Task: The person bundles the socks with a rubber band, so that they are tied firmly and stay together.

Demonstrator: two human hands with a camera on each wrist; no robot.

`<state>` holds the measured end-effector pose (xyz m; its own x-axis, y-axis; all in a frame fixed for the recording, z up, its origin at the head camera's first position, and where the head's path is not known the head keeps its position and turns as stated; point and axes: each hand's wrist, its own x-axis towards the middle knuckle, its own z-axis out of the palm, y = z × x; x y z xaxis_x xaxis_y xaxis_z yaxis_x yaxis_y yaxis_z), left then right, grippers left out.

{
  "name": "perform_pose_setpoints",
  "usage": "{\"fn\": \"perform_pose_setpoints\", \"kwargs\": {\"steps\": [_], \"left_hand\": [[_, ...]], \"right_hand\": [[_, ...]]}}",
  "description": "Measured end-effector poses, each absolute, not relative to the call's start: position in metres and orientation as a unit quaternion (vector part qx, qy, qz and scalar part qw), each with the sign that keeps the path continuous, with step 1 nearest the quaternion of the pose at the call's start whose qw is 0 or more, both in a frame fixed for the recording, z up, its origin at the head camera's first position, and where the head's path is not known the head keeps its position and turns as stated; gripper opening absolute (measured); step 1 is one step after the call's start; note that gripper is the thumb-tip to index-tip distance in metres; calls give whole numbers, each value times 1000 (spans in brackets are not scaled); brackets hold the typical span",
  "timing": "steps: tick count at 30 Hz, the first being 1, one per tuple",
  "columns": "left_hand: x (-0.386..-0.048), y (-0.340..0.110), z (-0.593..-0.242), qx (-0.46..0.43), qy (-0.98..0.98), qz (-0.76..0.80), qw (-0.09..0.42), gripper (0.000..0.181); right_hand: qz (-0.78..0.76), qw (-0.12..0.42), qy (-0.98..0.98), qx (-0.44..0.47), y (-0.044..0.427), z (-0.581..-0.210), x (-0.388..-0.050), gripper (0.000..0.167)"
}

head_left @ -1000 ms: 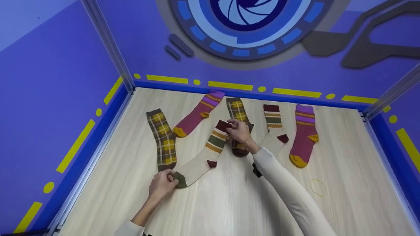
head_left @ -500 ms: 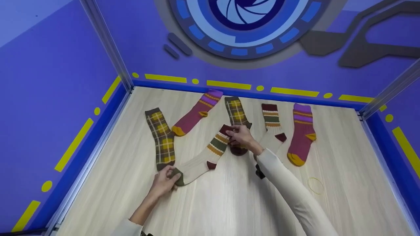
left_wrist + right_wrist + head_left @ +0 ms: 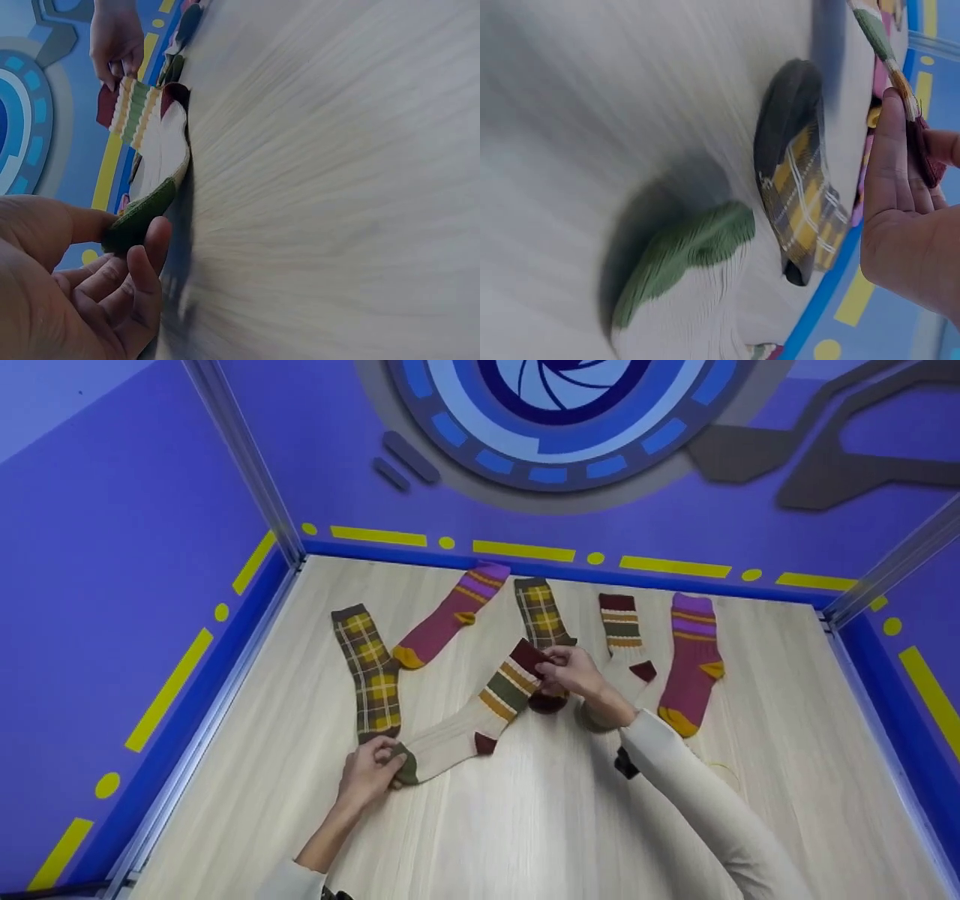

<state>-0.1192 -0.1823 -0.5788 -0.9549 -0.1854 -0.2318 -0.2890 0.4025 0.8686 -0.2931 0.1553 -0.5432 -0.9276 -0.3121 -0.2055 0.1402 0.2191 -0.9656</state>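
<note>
A cream sock point(image 3: 450, 739) with a green toe, maroon heel and striped cuff is stretched at a slant between both hands. My left hand point(image 3: 369, 771) pinches its green toe, thumb on one side and fingers on the other, as the left wrist view shows close up. At the maroon cuff, my right hand point(image 3: 581, 675) pinches the edge between thumb and fingers. In the right wrist view the cuff point(image 3: 922, 150) is seen edge-on, lifted off the table. Beneath the right hand lies a plaid sock point(image 3: 541, 611), its lower part partly covered.
Another plaid sock point(image 3: 367, 675) lies at left, touching a purple-maroon sock point(image 3: 446, 622). To the right lie a matching cream striped sock point(image 3: 621, 630), partly behind the hand, and a second purple-maroon sock point(image 3: 690, 667). A thin yellow band point(image 3: 724, 771) shows beside the right sleeve. Blue walls point(image 3: 225, 585) enclose the table.
My right hand has shifted right with the cuff, after dipping slightly toward me. The sock's striped part looks more spread. My left hand keeps its pinch on the toe, nearly in place.
</note>
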Motion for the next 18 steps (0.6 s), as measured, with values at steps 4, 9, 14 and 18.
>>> {"fn": "perform_pose_setpoints", "kwargs": {"steps": [4, 9, 14, 18], "left_hand": [[-121, -182, -576, -137, 842, 519, 45, 17], [-125, -181, -571, -124, 840, 527, 44, 13], [-130, -177, -568, -117, 829, 544, 45, 13], [-135, -173, -567, -97, 823, 557, 50, 12]], "right_hand": [[-638, 190, 743, -67, 171, -539, -282, 23], [-636, 194, 743, -74, 193, -536, -267, 29], [-635, 206, 742, -65, 218, -532, -249, 31], [-619, 220, 751, -66, 238, -530, -235, 29]]}}
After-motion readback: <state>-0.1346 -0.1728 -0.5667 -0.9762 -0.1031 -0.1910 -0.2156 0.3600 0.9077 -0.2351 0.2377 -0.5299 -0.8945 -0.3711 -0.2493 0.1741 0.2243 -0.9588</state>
